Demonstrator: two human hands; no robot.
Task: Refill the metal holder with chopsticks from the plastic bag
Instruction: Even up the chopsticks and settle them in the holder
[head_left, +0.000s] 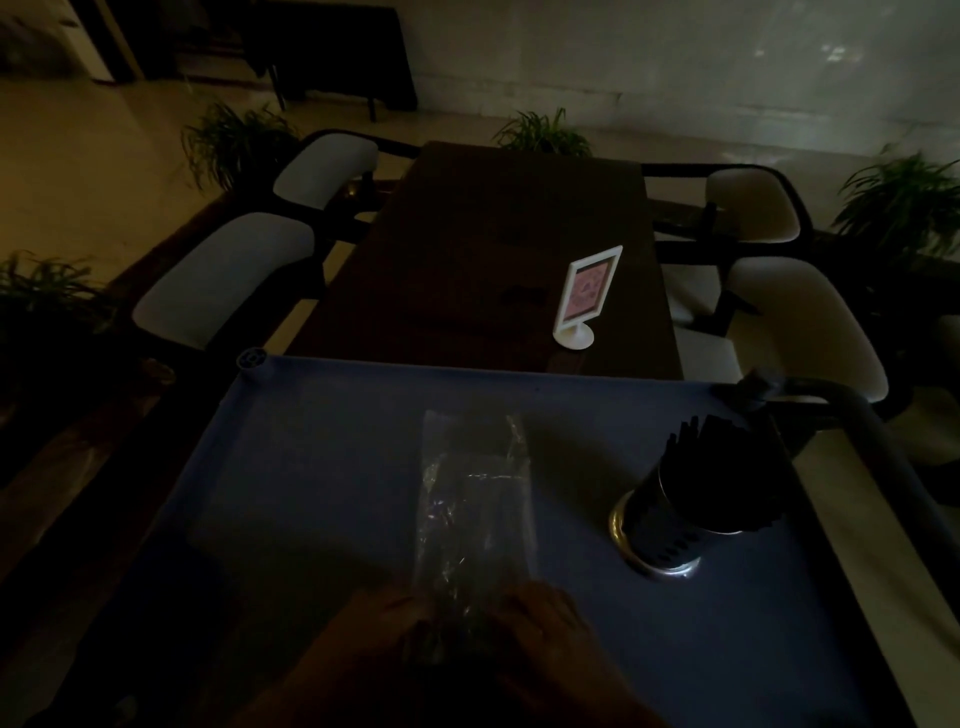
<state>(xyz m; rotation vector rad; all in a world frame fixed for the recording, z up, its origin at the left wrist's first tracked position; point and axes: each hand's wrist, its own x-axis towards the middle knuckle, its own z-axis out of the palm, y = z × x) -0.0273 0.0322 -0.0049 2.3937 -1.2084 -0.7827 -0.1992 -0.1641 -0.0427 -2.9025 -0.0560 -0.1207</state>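
Head view, dim: plastic bag (475, 499) lies lengthwise at lower centre on blue tray (311, 441), long axis up-frame. Left hand (387, 623) and right hand (540, 618) pinch its near end. Metal holder (670, 525) lower right, chopsticks (711, 457) pointing up-right.

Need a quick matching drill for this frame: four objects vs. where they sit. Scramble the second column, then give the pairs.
Things:
1. plastic bag
2. metal holder
3. table sign
4. hands

Places:
A. upright on the dark table beyond the cart
B. at the near end of the bag
C. lying flat mid-tray on the blue cart
D. standing on the right of the blue cart tray, full of dark chopsticks

Pairs: 1-C, 2-D, 3-A, 4-B
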